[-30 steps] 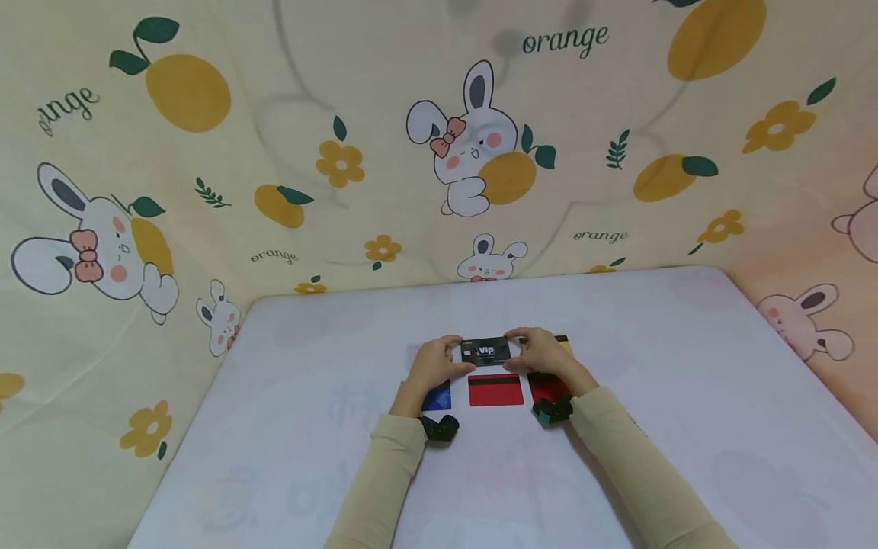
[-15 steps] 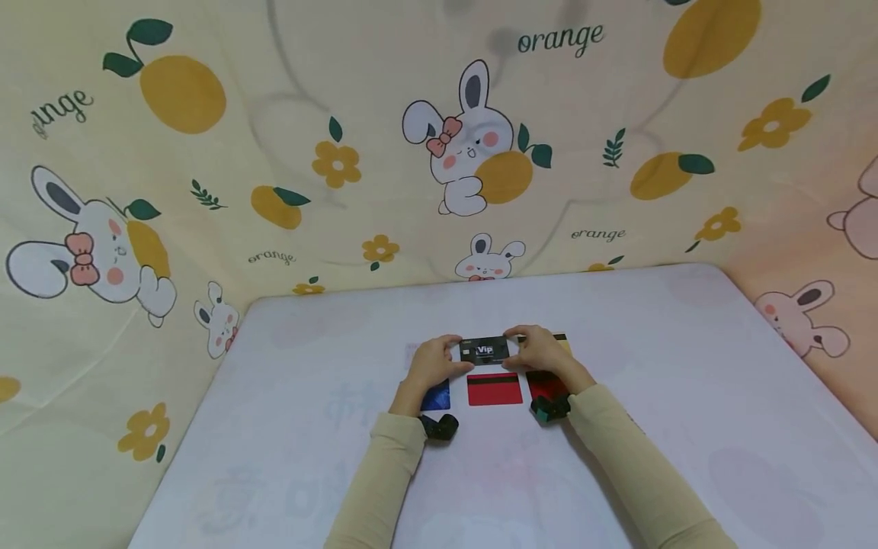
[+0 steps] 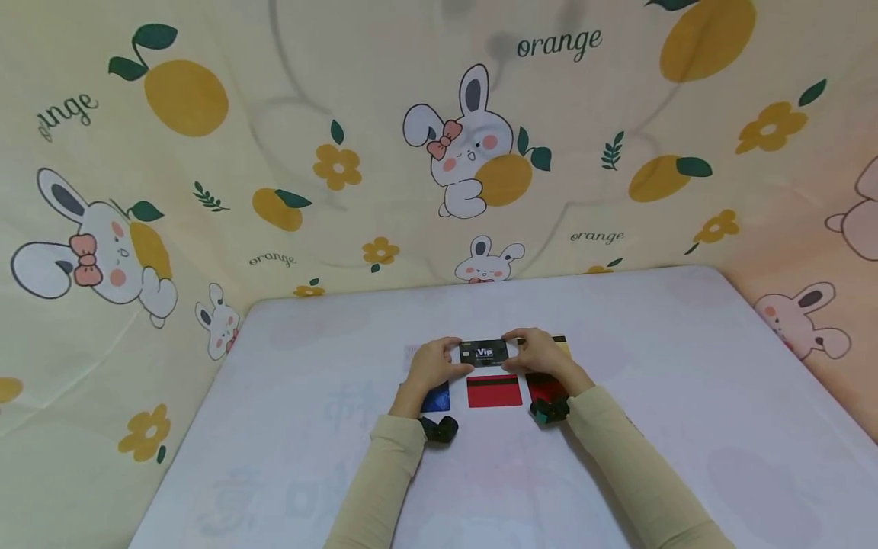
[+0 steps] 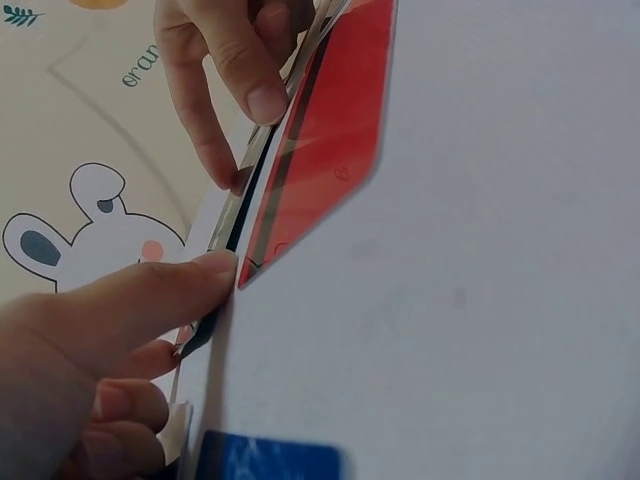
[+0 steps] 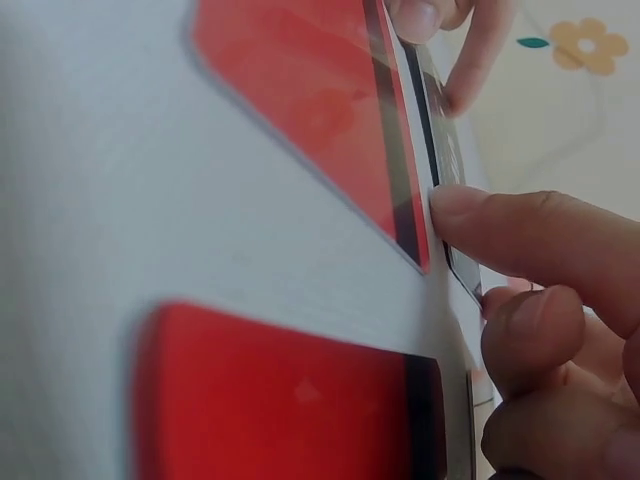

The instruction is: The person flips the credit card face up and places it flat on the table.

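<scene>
A black card with "Vip" on it (image 3: 484, 353) lies between both hands in the head view. The left hand (image 3: 432, 364) pinches its left end, thumb on the near edge and a finger at the far one. At the opposite end the right hand (image 3: 542, 355) grips it in the same way. Just below is a red card with a dark stripe (image 3: 495, 391). Part of a blue card (image 3: 436, 397) shows under the left wrist, and another red card (image 3: 546, 386) under the right. A yellow card (image 3: 562, 342) is mostly hidden behind the right hand.
All the cards are on a white-covered table (image 3: 309, 366). A pale card (image 3: 410, 356) peeks out left of the left hand. Behind the table hangs a printed cloth (image 3: 411, 46) with rabbits and oranges. Each wrist wears a small dark camera (image 3: 440, 429).
</scene>
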Demonstrator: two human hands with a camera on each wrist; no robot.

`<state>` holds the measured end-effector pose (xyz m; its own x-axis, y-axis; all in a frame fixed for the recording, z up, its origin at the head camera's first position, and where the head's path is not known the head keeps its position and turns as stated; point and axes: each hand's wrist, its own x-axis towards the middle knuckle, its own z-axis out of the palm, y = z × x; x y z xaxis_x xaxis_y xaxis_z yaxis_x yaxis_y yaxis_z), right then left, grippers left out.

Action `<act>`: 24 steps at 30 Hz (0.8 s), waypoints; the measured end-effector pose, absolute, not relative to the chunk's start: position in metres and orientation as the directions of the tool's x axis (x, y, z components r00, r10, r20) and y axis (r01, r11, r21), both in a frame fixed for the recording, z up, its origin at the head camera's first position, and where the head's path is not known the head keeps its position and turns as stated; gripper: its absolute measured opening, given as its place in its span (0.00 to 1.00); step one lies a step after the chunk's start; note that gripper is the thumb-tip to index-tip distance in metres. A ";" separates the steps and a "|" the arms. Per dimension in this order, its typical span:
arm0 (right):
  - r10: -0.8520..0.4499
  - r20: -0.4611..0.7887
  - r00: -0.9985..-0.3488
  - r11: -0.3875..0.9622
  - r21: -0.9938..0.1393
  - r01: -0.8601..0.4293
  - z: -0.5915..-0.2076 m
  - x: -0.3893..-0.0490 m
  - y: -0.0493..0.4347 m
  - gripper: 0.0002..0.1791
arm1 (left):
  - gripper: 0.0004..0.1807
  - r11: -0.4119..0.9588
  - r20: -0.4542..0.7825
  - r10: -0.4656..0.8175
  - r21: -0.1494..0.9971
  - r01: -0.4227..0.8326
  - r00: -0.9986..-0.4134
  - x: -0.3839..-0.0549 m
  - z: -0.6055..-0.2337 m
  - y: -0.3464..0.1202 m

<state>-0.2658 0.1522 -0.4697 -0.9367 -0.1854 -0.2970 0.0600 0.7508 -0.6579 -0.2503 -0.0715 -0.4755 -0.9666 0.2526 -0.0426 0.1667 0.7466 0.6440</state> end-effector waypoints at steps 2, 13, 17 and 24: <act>-0.173 -0.290 -0.941 0.766 -0.641 0.056 -0.471 -0.266 0.152 0.33 | 0.32 0.745 -0.041 0.254 0.645 0.169 -0.966 -0.250 -0.475 -0.072; -0.160 -0.296 -0.942 0.765 -0.640 0.070 -0.470 -0.267 0.151 0.33 | 0.37 0.779 -0.054 0.240 0.607 0.159 -0.969 -0.251 -0.474 -0.072; -0.169 -0.292 -0.941 0.773 -0.631 0.057 -0.470 -0.267 0.152 0.33 | 0.36 0.794 -0.050 0.242 0.584 0.168 -0.969 -0.251 -0.473 -0.071; -0.193 -0.264 -0.945 0.746 -0.666 0.034 -0.465 -0.262 0.156 0.33 | 0.33 0.781 -0.050 0.260 0.598 0.180 -0.964 -0.251 -0.470 -0.070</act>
<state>-0.2624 0.1557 -0.4646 -0.9449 -0.1934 -0.2643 0.0336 0.7455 -0.6657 -0.2512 -0.0696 -0.4697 -0.9643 0.2603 -0.0499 0.1799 0.7811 0.5979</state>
